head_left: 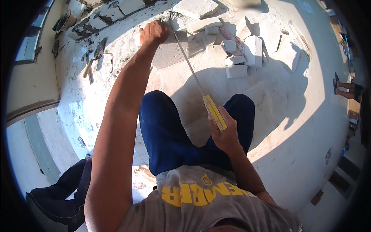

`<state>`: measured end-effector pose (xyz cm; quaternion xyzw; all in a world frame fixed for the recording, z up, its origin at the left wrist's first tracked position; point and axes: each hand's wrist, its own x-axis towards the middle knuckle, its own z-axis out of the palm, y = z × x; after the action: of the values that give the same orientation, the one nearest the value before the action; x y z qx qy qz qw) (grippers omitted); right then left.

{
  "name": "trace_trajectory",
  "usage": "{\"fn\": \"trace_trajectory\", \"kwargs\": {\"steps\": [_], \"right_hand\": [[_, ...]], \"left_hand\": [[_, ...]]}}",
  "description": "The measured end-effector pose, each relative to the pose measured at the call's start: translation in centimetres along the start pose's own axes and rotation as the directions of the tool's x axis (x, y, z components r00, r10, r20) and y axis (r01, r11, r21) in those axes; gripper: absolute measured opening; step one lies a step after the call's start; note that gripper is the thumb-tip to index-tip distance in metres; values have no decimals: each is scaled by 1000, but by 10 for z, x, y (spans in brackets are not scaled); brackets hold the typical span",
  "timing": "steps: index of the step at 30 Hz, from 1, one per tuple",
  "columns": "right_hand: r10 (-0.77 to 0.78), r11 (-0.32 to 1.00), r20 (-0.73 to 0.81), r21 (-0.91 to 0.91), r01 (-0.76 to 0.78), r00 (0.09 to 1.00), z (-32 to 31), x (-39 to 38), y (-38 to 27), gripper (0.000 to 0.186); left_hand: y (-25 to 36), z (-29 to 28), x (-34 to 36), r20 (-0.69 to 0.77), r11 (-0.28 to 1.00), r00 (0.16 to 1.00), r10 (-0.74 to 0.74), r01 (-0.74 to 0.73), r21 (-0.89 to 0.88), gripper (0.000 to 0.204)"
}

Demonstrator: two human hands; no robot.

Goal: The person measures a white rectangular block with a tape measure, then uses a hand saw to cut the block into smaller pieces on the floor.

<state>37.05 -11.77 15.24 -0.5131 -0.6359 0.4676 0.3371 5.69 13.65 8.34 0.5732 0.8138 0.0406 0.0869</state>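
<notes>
**Sawing a white block on the floor**

The floor [293, 127] is pale and dusty, half in sun and half in the person's shadow. A low wall [104, 15] of white blocks with dark mortar joints runs along its upper left edge. The person stands bent over, knees in blue shorts [166, 131], grey shirt below.

A heap of cut white block pieces [239, 50] lies at the upper middle, just right of the work. In front of it sits the block [170, 54] being cut, flat on the floor.

The saw [193, 73] runs slantwise from the block's far edge down toward the knees; its blade tip meets the block beside the left hand. The right hand [224, 133] has its grip closed around the saw's yellow handle. The left hand [154, 33] rests curled on the block's top edge, fingers folded over it.

A trowel [94, 56] lies on the floor at the left, near the wall, well apart from both hands.
</notes>
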Motion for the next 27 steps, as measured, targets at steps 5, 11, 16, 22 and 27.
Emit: {"fn": "trace_trajectory", "kwargs": {"steps": [5, 11, 16, 22, 27], "right_hand": [[3, 989, 34, -147, 2, 999, 18, 86, 11, 33], [74, 990, 24, -120, -70, 997, 30, 55, 17, 36], [3, 999, -50, 41, -1, 999, -1, -22, -13, 32], [28, 955, -27, -293, -35, 999, 33, 125, 11, 37], [44, 999, -37, 2, -44, 998, -7, -34, -18, 41]], "left_hand": [[17, 9, -17, 27, 997, 997, 70, -69, -33, 44], [3, 13, -15, -19, 999, 1000, 7, -8, -35, 49], [-1, 4, -22, -9, 998, 1000, -20, 19, -60, 51], [35, 17, -45, 5, 999, 999, 47, -47, -7, 44], [11, 6, -46, 12, 1000, 1000, 14, -14, 16, 43]]}}
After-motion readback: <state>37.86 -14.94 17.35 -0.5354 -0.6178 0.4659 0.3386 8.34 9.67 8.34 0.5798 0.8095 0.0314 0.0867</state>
